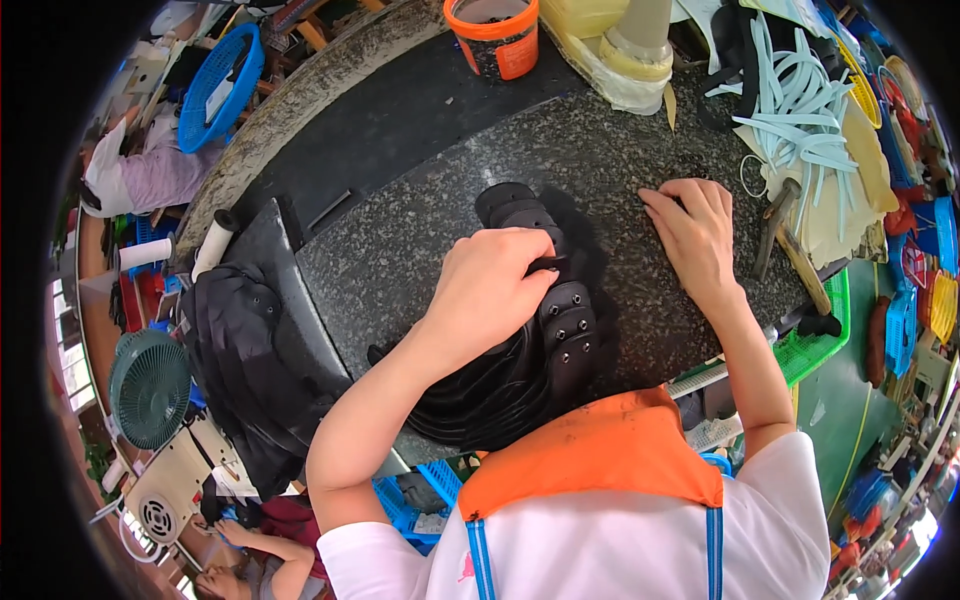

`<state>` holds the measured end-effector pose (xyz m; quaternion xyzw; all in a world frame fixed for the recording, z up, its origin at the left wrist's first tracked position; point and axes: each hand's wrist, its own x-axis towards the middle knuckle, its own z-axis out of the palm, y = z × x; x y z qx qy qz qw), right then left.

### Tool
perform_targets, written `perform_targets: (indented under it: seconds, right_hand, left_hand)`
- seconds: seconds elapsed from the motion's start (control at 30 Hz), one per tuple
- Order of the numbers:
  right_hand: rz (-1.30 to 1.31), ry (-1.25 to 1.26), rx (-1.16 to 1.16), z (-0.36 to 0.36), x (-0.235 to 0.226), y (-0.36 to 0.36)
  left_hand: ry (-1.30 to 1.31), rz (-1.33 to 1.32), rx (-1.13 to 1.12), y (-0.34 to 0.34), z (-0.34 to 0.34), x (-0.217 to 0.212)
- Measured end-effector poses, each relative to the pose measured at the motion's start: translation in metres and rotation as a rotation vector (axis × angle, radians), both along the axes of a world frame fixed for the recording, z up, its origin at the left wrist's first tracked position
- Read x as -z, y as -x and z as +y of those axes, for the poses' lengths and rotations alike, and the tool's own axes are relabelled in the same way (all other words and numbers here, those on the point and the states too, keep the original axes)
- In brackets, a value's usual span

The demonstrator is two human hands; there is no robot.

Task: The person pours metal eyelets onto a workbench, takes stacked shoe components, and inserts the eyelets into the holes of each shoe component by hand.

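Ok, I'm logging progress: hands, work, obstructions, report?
Left hand on black eyelet pieces. Right hand apart from them, at stone slab. Hammer off right, touching neither.

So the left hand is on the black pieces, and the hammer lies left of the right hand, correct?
Not quite: the head view shows the hammer lying to the right of the right hand. The left hand is on the black pieces, as you said.

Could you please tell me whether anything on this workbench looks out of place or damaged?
Nothing looks clearly damaged. The pale blue strips at the far right of the worktop look untidy: they lie in a loose tangle, unlike the overlapping row of black pieces by the left hand.
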<state>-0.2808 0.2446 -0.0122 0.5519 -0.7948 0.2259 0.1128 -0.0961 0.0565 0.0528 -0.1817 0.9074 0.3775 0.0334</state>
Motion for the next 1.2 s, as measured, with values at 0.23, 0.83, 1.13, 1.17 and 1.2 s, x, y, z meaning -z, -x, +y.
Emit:
perform_targets:
  seconds: [0.23, 0.83, 1.13, 1.17, 1.2]
  right_hand:
    - [-0.107, 0.008, 0.035, -0.006, -0.003, 0.004]
    - [-0.370, 0.139, 0.023, -0.026, -0.022, -0.027]
    - [-0.893, 0.202, -0.229, -0.050, -0.031, -0.067]
    - [-0.832, 0.220, -0.256, -0.048, -0.031, -0.067]
    - [-0.770, 0.239, -0.285, -0.047, -0.032, -0.066]
  left_hand:
    - [0.361, 0.210, 0.131, -0.011, 0.019, 0.023]
    - [-0.497, -0.002, -0.377, -0.013, -0.007, 0.001]
    - [-0.946, -0.012, -0.295, -0.019, -0.010, -0.002]
    - [-0.948, -0.012, -0.297, -0.019, -0.009, 0.001]
    - [-0.942, 0.023, -0.325, -0.018, -0.009, 0.006]
